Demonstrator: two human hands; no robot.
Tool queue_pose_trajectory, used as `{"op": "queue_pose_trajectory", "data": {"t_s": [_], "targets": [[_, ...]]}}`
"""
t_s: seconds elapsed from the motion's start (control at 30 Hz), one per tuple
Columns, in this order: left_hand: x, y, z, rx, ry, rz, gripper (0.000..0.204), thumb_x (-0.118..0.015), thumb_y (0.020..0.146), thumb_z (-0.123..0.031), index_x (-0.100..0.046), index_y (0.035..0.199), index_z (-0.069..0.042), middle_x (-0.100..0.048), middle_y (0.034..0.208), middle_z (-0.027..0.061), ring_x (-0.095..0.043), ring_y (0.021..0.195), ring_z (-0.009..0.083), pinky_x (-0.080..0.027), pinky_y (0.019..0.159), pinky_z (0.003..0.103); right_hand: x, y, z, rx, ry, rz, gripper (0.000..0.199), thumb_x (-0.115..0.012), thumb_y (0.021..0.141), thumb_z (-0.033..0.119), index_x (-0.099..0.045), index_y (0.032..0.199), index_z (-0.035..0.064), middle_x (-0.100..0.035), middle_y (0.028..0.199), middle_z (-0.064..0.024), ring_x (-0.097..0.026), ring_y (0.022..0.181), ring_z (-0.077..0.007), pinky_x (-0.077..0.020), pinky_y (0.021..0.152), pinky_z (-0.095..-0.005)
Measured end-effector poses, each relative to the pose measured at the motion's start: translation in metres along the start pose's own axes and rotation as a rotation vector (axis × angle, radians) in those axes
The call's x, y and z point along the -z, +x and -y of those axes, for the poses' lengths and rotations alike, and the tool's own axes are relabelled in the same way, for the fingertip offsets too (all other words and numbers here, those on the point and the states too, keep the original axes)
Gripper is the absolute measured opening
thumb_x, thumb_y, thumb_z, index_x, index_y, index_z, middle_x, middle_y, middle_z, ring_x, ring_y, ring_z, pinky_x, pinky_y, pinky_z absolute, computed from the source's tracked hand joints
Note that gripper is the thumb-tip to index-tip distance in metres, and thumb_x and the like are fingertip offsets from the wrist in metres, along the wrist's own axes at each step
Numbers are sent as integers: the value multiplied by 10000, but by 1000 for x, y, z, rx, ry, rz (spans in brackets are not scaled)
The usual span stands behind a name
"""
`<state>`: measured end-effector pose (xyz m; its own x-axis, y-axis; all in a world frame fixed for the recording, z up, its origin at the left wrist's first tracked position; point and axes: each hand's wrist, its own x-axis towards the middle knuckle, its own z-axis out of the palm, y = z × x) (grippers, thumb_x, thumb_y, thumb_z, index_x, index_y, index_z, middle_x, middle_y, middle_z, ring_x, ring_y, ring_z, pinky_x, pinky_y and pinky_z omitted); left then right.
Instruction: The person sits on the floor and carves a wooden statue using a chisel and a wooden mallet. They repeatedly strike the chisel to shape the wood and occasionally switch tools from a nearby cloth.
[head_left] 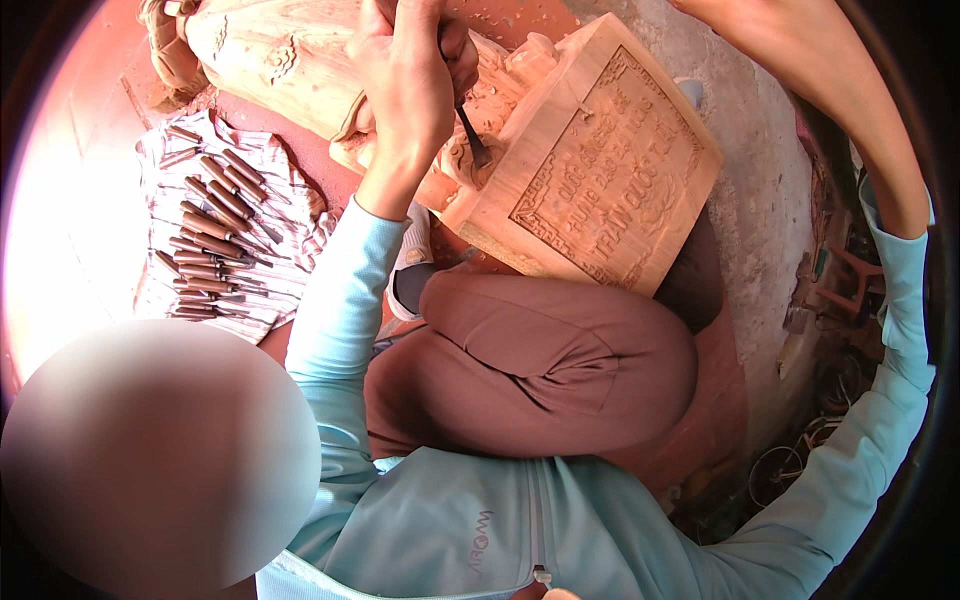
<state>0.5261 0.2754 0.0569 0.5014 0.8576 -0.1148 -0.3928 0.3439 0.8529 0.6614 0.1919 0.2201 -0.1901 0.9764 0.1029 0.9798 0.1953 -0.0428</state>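
My left hand (408, 85) is wrapped around a chisel (477, 148), hiding its handle. Its dark, flared blade points down onto a rounded carved part at the edge of the wood. The pale wooden carving (285, 62) lies on its side, and its square base (620, 165) faces me, with a panel of raised lettering inside a patterned border. That base leans close against my bent leg (540, 360) in brown trousers. Wood chips gather in the recesses beside the blade. My right forearm (830, 90) reaches up past the top right edge, so the right hand is out of sight.
Several wooden-handled carving tools (215, 225) lie on a striped cloth (165, 140) at the left, over a reddish floor. Rough grey concrete (760, 170) borders the right side. Farther right are a reddish stool (850, 285) and a bicycle wheel (775, 475).
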Motion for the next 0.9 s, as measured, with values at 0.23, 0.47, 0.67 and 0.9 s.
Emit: {"op": "queue_pose_trajectory", "data": {"t_s": [0.23, 0.47, 0.67, 0.9], "targets": [[-8, -8, 4, -236, -148, 17, 240, -509, 890, -197, -597, 1025, -19, -314, 520, 12, -282, 361, 79, -222, 326, 226, 6, -3, -14, 168, 52, -31, 562, -589, 790, 53, -429, 1329, 55, -606, 1135, -208, -634, 965, -289, -508, 842, -305], [-7, -20, 2, -294, -71, -32, 346, -500, 896, -239, -530, 1138, 8, -312, 526, 22, -294, 350, 97, -212, 320, 227, 10, -23, 0, -6, 42, 68, 563, -590, 790, 51, -429, 1329, 57, -605, 1136, -203, -633, 967, -287, -506, 842, -305], [-2, -17, 4, -300, -81, -29, 402, -486, 899, -257, -494, 1207, 1, -301, 531, 21, -291, 359, 102, -215, 324, 234, 11, -30, 0, -34, 59, 69, 564, -591, 789, 50, -430, 1330, 58, -604, 1136, -199, -631, 968, -285, -504, 842, -305], [-3, -24, 7, -302, -88, -31, 396, -476, 904, -255, -487, 1224, -22, -309, 537, 18, -284, 363, 99, -218, 328, 234, 11, -33, 0, -61, 62, 78, 566, -592, 789, 48, -430, 1331, 59, -603, 1137, -195, -629, 969, -283, -502, 842, -305]]}}
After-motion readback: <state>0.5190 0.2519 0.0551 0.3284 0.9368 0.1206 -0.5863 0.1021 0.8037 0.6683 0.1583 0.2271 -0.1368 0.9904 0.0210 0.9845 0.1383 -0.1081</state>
